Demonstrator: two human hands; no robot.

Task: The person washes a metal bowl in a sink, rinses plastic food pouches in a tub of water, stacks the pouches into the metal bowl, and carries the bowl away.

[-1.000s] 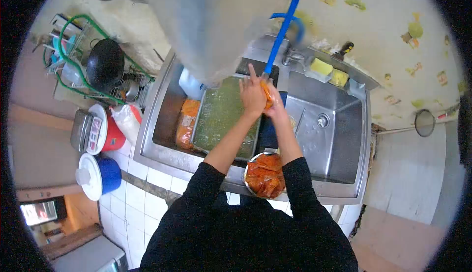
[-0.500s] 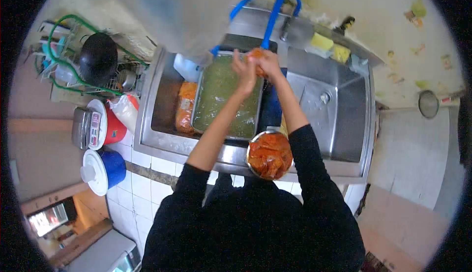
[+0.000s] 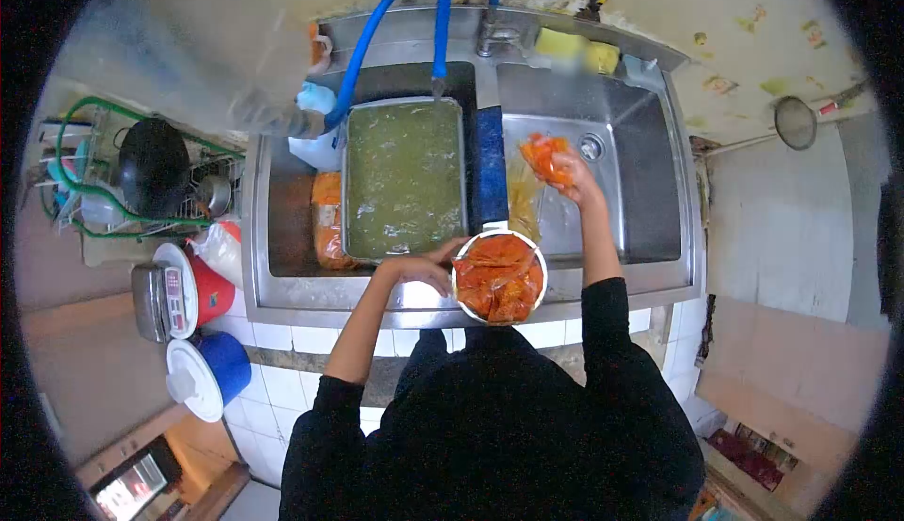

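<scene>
In my right hand (image 3: 573,174), over the right sink basin, is a crumpled, glossy orange piece (image 3: 543,157); whether it is wrapped in plastic I cannot tell. My left hand (image 3: 424,270) is at the left side of a white round bowl (image 3: 459,297), with thumb and fingers around its rim. Glossy orange-red pieces (image 3: 499,278) fill that bowl, which stands at the sink's front edge. A rectangular metal tub (image 3: 346,187) of greenish water (image 3: 405,182) occupies the left basin. Beside it lies a clear bag with orange contents (image 3: 330,221).
A blue hose (image 3: 377,26) hangs over the tub. Yellow sponges (image 3: 561,43) lie behind the right basin (image 3: 631,191), near the tap (image 3: 490,36). Left of the sink are a dish rack (image 3: 104,205), a dark pan (image 3: 153,165) and lidded buckets (image 3: 221,370).
My hands were together over the tub with the orange piece. Now they are apart: the right has carried it to the right basin, the left has come back to the bowl. The view has shifted.
</scene>
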